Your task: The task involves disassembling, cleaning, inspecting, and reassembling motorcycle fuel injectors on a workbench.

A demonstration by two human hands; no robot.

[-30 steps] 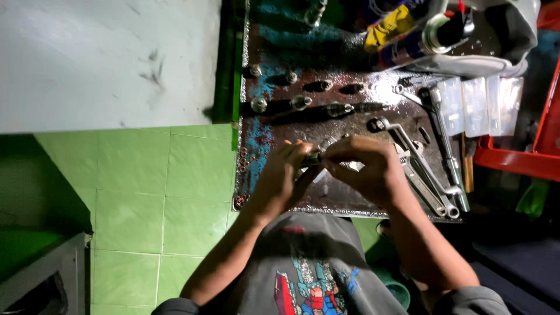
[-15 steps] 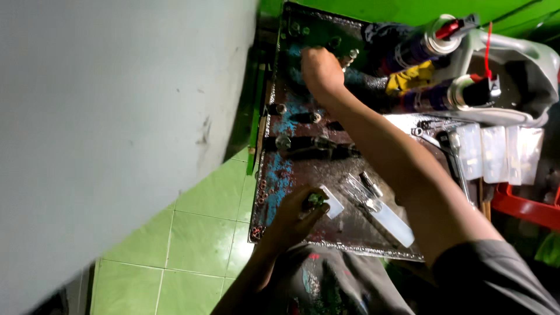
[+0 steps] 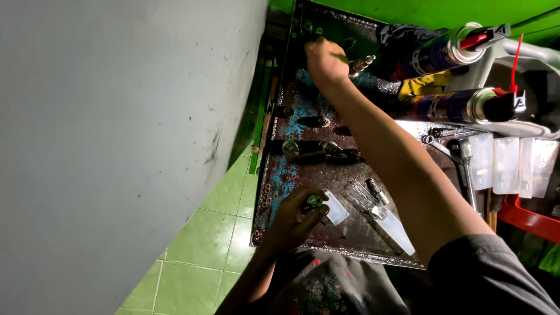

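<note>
Reaching: the right hand (image 3: 324,58) is stretched to the far end of the tray (image 3: 274,192), fingers curled around a small metal part (image 3: 361,62) whose tip pokes out to the side.
Left hand: the left hand (image 3: 294,221) sits at the near end of the tray, fingers pinched on a small green part (image 3: 315,201).
Bag: a small clear bag (image 3: 336,208) lies just beside the left hand — it looks like it touches the thumb, but I cannot tell for sure.
Tray: dark, wet and rusty, with blue patches, set on a green tile floor (image 3: 216,245) next to a grey wall (image 3: 116,146).
Middle of tray: dark metal parts (image 3: 318,153) lie in a row between the two hands.
Tube: a clear tube (image 3: 364,200) lies near the bag, under the right arm.
Cans: two spray cans (image 3: 455,105) lie past the tray's far side — one has a red straw.
Wrenches: silver wrenches (image 3: 464,153) lie beside clear boxes (image 3: 507,164).
</note>
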